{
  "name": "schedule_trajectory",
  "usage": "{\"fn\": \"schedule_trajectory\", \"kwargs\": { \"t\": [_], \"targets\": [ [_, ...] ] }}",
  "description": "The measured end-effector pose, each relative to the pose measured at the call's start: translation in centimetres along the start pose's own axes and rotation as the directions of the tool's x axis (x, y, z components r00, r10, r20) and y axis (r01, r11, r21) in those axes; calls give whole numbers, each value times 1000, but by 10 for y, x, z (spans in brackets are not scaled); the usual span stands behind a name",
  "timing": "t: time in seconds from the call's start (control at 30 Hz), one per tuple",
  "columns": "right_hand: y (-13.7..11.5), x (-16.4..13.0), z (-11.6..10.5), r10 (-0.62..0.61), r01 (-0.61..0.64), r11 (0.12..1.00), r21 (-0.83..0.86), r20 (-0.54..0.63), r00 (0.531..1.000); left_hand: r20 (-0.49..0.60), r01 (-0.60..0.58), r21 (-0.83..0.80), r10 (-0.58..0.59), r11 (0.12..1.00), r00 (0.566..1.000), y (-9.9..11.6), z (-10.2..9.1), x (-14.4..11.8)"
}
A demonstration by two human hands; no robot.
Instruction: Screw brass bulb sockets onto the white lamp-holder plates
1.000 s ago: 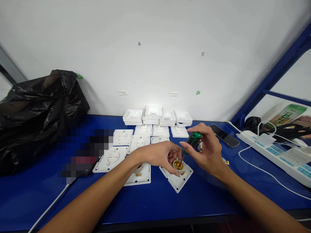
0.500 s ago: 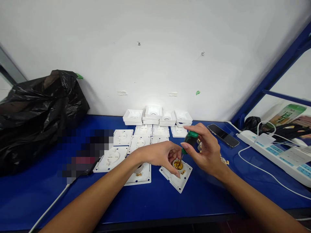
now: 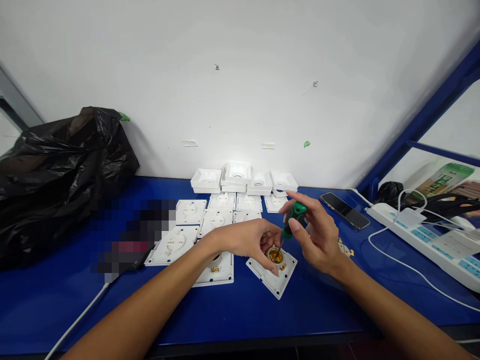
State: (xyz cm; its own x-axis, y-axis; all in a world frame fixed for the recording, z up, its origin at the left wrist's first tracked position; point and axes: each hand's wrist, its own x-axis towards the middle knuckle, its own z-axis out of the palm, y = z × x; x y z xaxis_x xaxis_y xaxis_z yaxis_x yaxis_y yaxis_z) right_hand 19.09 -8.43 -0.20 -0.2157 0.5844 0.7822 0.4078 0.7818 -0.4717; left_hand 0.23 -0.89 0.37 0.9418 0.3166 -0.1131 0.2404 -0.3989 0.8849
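Note:
A white square lamp-holder plate [image 3: 273, 277] with a brass socket [image 3: 275, 256] in its middle lies on the blue table [image 3: 240, 315]. My left hand [image 3: 249, 241] pinches the socket's rim and steadies the plate. My right hand [image 3: 315, 235] grips a green-handled screwdriver [image 3: 294, 216], its thin shaft angled down into the brass socket. Another white plate [image 3: 215, 270] lies just left, partly under my left wrist.
Several white plates [image 3: 215, 217] and white box covers [image 3: 243, 180] sit in rows behind. A black plastic bag [image 3: 56, 175] fills the left. A phone [image 3: 344, 210], a white power strip [image 3: 431, 240] with cables and small brass parts [image 3: 345, 248] lie to the right.
My right hand's fingers have shifted around the screwdriver handle, turning it slightly. My left hand and the plate stay in place.

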Motion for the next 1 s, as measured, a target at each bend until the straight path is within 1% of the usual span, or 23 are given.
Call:
{"fn": "schedule_trajectory", "kwargs": {
  "t": [0.03, 0.1, 0.2, 0.27, 0.33, 0.4, 0.47, 0.53, 0.6, 0.67, 0.73, 0.83, 0.9, 0.93, 1.0],
  "targets": [
    [0, 0, -1, 6, -6, 1000, 4, 7, 1000, 3, 0, -6, 0, 1000, 1000, 0, 0, 0],
    [2, 1, -2, -37, 37, 999, -34, -18, 999, 11, -7, -21, 7, 1000, 1000, 0, 0, 1],
    [6, 3, -2, -154, 143, 984, -109, -108, 982, 19, -24, -21, 25, 999, 1000, -2, 0, 1],
    [7, 3, -1, -182, 162, 978, -134, -152, 971, 12, -35, -9, 35, 999, 999, -3, 0, 1],
    [5, 1, 0, -141, 121, 984, -132, -155, 978, 4, -38, -2, 38, 999, 999, -4, 0, 1],
    [2, -1, 1, -69, 58, 995, -87, -131, 989, 5, -36, 0, 36, 999, 999, -4, 0, 2],
    [1, -2, 2, -35, 31, 999, -41, -104, 994, 11, -32, -2, 32, 999, 999, -5, 0, 1],
    [3, -1, 2, -78, 72, 996, -54, -115, 990, 12, -33, -10, 33, 999, 999, -5, 0, 1],
    [5, 1, 2, -158, 141, 983, -115, -151, 976, 15, -36, -15, 36, 999, 999, -4, 1, 0],
    [6, 2, 3, -200, 168, 970, -177, -183, 962, 12, -37, -8, 37, 999, 999, -4, 1, 0],
    [6, 2, 3, -166, 130, 974, -187, -190, 968, 7, -30, 2, 30, 1000, 1000, -4, 1, 0],
    [3, 0, 3, -56, 40, 994, -103, -156, 986, 6, -21, 3, 21, 1000, 1000, -5, 1, 1],
    [2, -2, 3, -11, 5, 999, -49, -123, 992, 6, -23, 0, 23, 1000, 1000, -6, 1, 2],
    [3, -3, 3, -9, 5, 999, -39, -113, 994, 5, -25, -1, 25, 1000, 1000, -6, 1, 2],
    [5, -3, 3, -51, 45, 998, -48, -118, 992, 7, -28, -5, 28, 1000, 1000, -6, 1, 1]
  ]
}}
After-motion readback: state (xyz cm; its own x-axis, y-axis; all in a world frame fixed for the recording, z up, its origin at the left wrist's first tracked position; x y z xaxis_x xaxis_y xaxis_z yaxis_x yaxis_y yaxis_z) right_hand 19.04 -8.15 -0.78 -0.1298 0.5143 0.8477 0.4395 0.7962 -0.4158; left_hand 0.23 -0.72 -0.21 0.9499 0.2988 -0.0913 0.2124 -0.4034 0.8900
